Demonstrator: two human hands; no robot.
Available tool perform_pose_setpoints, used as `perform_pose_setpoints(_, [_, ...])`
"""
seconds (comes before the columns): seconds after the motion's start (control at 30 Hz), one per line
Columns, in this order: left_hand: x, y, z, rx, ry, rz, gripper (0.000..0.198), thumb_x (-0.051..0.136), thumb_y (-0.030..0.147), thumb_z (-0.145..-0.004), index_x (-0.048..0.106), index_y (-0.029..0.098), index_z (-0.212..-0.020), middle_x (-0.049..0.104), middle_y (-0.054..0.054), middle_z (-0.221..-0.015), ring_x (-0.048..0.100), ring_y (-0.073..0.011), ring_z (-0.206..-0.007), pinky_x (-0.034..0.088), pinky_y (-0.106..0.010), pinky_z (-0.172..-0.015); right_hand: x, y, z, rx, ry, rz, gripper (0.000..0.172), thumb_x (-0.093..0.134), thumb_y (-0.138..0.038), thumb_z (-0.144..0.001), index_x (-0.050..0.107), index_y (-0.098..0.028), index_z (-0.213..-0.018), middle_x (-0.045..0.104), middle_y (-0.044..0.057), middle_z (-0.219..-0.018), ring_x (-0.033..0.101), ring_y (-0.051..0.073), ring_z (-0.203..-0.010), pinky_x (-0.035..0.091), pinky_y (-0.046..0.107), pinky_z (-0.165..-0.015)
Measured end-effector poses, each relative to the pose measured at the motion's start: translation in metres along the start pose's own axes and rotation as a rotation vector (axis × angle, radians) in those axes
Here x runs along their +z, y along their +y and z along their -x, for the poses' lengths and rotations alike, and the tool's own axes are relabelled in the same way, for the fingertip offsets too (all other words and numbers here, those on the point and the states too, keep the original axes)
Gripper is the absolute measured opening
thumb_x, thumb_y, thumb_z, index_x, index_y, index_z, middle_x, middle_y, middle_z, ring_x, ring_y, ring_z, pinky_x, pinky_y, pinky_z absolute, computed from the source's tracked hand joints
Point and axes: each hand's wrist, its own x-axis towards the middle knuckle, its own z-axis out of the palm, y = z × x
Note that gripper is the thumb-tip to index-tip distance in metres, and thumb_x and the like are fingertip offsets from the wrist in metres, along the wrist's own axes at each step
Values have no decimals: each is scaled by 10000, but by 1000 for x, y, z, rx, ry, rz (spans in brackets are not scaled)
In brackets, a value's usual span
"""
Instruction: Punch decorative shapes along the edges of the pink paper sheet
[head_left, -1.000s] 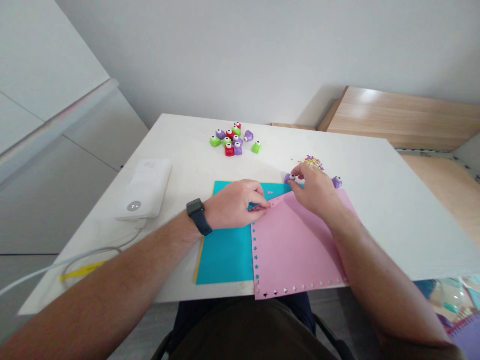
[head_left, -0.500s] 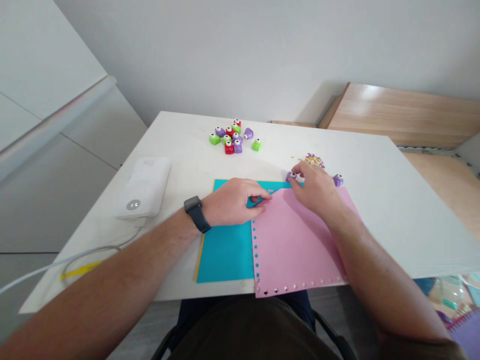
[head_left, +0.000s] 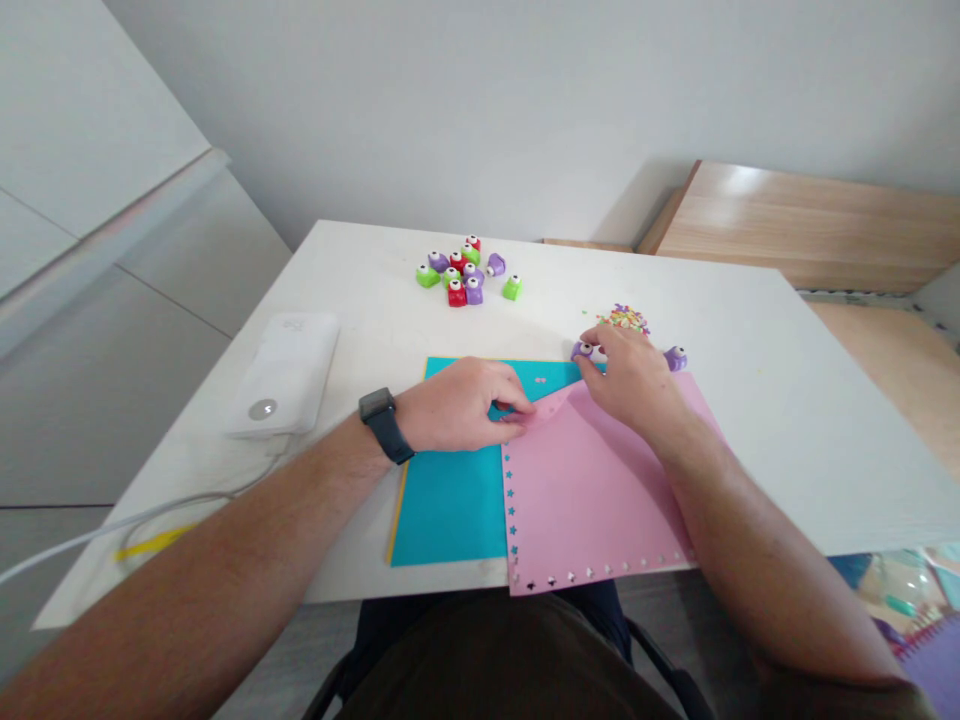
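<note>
Pink sheet (head_left: 600, 490) at lower centre is pinched in your left grip (head_left: 466, 405), purple punch (head_left: 578, 350) in your right grip (head_left: 634, 378); this apparent aligning calls for a flat edge.

Single head-worn camera; faces forward and down; white table (head_left: 772, 450) close below, wall (head_left: 465, 110) beyond.

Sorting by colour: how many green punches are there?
4 green punches: left one, middle one and back one of the cluster, another apart on the right. The right hand may hide more.
</note>
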Motion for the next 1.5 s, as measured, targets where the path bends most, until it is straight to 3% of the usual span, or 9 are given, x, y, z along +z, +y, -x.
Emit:
perform_pose_setpoints(0.2, [-3,-1,1,-7,-13,-33,130,737,236,-908,856,253,-959,721,0,-809,626,-119,-715,437,-263,-680,-7,-10,1,-160,131,-133,239,550,-174,-967,730,-169,-1124,769,162,-1156,662,345,-1165,488,513,-1056])
perform_pose_setpoints(0.4, [-1,-1,1,1,-39,36,157,707,247,-938,850,233,-1001,738,-4,-787,649,-128,-718,449,-265,-679,-6,-27,11,-437,-141,-346,515,510,-60,-835,687,-196,-1300,772,115,-1243,695,292,-1138,514,491,-1035])
perform_pose_setpoints(0.53, [-2,2,0,-3,-77,44,157,683,234,-951,840,229,-940,715,5,-744,632,-121,-671,438,-266,-656,-5,-35,18,-529,-245,-439,667,483,-119,-895,467,-159,-1560,691,164,-1427,655,291,-1280,486,508,-1111])
perform_pose_setpoints(0.6, [-2,2,0,-3,-71,49,155,688,214,-934,840,239,-950,717,10,-747,632,-120,-667,439,-264,-652,-5,-35,19,-527,-253,-427,670,466,-141,-922,426,-160,-1591,678,172,-1448,638,296,-1314,479,517,-1124])
perform_pose_setpoints(0.8, [1,-2,2,0,-28,6,116,728,207,-890,837,229,-922,733,4,-790,671,-133,-730,462,-265,-685,-6,-27,13,-393,-209,-233,578,465,-151,-916,570,-112,-1482,737,195,-1295,666,338,-1208,484,557,-1086])
perform_pose_setpoints(0.9, [1,-2,1,-10,-36,-2,121,725,215,-901,838,233,-941,741,2,-807,672,-136,-736,461,-265,-689,-6,-27,13,-414,-185,-284,589,463,-147,-911,567,-103,-1489,736,194,-1293,664,329,-1213,489,543,-1091])
perform_pose_setpoints(1.07, [1,0,0,-9,-70,-4,124,699,190,-901,818,226,-891,732,9,-768,656,-131,-697,438,-262,-658,-6,-37,15,-540,-253,-424,608,471,-134,-905,550,-147,-1508,727,164,-1346,679,296,-1212,522,497,-1076])
perform_pose_setpoints(1.33, [2,-1,1,-27,-36,-41,110,737,237,-888,843,230,-918,740,3,-801,663,-138,-721,445,-275,-672,-11,-24,9,-393,-233,-230,527,463,-137,-911,662,-115,-1399,773,165,-1241,689,320,-1130,521,507,-1040])
perform_pose_setpoints(1.5, [2,-1,1,-40,-42,-35,116,734,242,-894,845,227,-926,757,-7,-831,670,-144,-740,443,-275,-682,-11,-21,10,-373,-201,-257,521,460,-143,-921,673,-114,-1395,768,165,-1256,691,312,-1129,521,508,-1038])
